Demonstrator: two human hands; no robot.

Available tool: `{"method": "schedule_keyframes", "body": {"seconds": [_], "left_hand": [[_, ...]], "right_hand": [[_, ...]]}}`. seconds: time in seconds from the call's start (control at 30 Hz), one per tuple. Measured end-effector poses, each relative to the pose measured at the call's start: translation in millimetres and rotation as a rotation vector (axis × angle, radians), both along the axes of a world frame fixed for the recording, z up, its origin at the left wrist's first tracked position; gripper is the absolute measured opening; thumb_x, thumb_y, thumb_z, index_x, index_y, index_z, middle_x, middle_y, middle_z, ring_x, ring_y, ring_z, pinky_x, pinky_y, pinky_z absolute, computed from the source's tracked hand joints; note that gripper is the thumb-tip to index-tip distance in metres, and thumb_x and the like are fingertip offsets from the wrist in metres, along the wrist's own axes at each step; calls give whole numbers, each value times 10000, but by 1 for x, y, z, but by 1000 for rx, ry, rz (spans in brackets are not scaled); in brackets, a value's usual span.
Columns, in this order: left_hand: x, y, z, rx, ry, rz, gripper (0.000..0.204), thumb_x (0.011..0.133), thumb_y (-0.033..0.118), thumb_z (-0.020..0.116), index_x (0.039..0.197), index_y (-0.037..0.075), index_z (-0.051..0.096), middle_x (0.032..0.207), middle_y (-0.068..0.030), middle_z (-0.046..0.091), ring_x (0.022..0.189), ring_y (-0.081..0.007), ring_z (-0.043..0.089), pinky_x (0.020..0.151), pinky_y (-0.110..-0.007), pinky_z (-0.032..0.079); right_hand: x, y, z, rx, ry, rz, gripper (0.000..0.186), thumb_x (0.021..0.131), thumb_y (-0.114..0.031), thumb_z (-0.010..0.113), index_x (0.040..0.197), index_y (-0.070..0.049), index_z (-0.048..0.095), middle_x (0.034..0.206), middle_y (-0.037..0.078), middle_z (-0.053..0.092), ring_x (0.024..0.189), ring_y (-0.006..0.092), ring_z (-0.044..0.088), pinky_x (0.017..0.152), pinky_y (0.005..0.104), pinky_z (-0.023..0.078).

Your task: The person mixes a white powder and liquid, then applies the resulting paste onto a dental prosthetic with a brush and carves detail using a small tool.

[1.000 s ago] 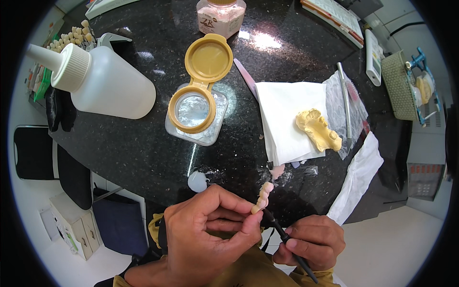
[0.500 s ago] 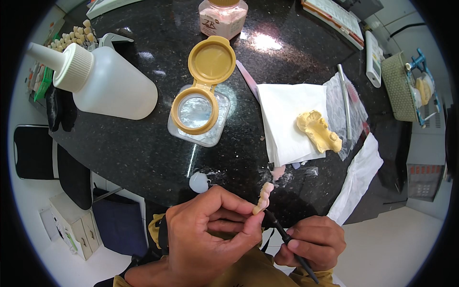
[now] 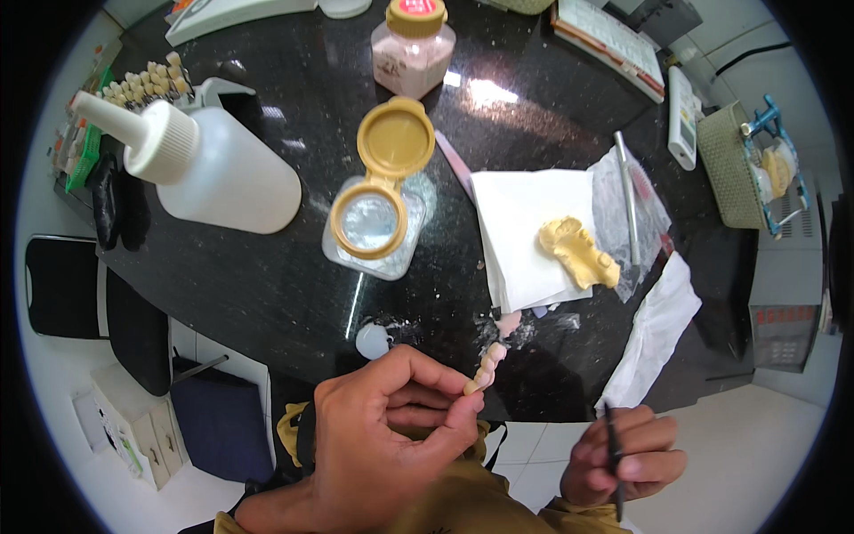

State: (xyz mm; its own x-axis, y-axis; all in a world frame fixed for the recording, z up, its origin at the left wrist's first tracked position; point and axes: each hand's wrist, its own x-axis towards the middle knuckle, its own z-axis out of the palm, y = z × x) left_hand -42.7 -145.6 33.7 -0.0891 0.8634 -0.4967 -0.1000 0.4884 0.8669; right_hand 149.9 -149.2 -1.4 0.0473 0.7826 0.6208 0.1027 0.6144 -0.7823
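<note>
Left fingers (image 3: 431,369) pinch a tooth row (image 3: 490,362), right fingers (image 3: 649,435) a black tool (image 3: 614,443); a jar (image 3: 414,43) holds pink powder (image 3: 411,69).

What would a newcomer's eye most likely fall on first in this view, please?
Probably the left hand, low centre, pinching a short row of teeth, with the right hand lower right, holding a slim black tool. Next might come the big white bottle at upper left and the yellow mould, right of centre, lying partly on white tissue.

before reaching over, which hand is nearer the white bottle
Left. The left hand is on the near side of the white bottle, to its right; the right hand is much farther right.
</note>
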Motion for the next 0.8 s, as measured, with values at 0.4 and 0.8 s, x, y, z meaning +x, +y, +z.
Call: {"method": "schedule_keyframes", "body": {"seconds": [0.4,0.8], "left_hand": [[-10,10,9,226,182,-196,108,837,41,712,888,-24,643,776,-111,703,670,-170,702,579,-272,559],[-13,7,-4,324,139,-181,117,794,10,713,851,-22,617,757,-137,680,670,-202,704,588,-291,558]], "right_hand": [[-72,207,147,95,-436,60,278,871,-295,686,957,-31,668,757,44,631,605,64,527,519,207,405],[-196,316,101,143,-1120,54,308,817,-329,737,903,-34,760,650,103,649,604,169,614,579,348,488]]}}
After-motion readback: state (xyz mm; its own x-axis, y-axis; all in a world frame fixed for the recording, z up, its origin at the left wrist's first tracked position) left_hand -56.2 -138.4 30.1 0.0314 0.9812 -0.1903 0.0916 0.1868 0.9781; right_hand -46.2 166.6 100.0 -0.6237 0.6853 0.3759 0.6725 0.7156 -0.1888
